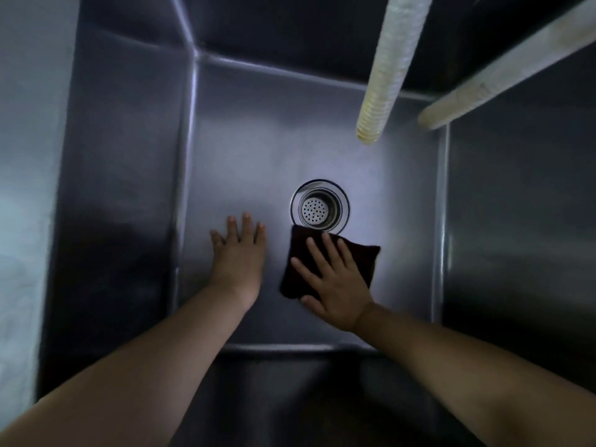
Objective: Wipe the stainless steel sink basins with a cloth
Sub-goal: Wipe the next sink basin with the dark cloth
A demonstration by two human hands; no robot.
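Cloth (pixel 332 262) in basin (pixel 258 130), touching drain (pixel 320 204) near edge.

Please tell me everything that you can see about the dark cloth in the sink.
The dark, almost black square cloth looks soft and thick, perhaps folded. It lies flat on the floor of the stainless steel sink basin. Its far edge overlaps the near rim of the round metal drain strainer. The right hand presses on it with open, spread fingers, covering its near right part. The left hand rests flat on the bare steel beside it, apart from it.
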